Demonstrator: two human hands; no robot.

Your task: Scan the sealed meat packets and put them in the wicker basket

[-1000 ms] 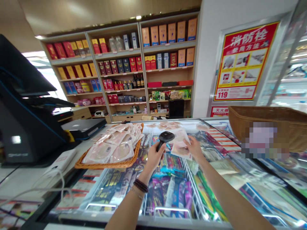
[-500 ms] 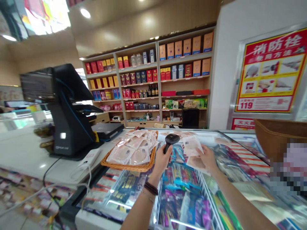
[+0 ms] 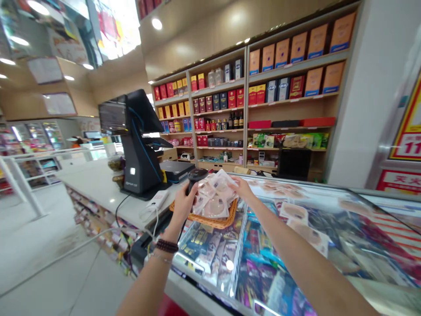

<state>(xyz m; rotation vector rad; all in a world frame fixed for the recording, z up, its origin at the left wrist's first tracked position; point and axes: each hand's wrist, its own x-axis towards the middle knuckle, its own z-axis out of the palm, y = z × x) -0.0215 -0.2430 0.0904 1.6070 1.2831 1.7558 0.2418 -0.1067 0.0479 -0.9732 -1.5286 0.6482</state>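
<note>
1. My left hand (image 3: 183, 205) is closing firmly around the handle of a black barcode scanner (image 3: 194, 179), and I am holding its head up and tipped forward, just above the near left edge of the pile. Dark beaded bracelets (image 3: 166, 245) are sitting on that wrist.
2. My right hand (image 3: 241, 188) is reaching in from the right with its fingers partly extended, and my fingertips (image 3: 233, 184) are touching the raised upper edge of the pile. I cannot tell whether they are pinching a packet or only resting on it.
3. The clear packets of sliced food (image 3: 212, 204) are lying between my hands and slightly ahead of them, with the pile's long way running roughly across in front of me. My right hand is touching them, while my left hand is hovering closer to their near side.
4. A woven basket (image 3: 210, 220) is carrying the pile and sitting on the freezer's glass top (image 3: 332, 228).
5. Further left, a white tabletop (image 3: 94, 184) is supporting a black checkout screen (image 3: 141, 162).
6. Farthest away, wooden shelves (image 3: 289, 105) are holding boxes and bottles.
</note>
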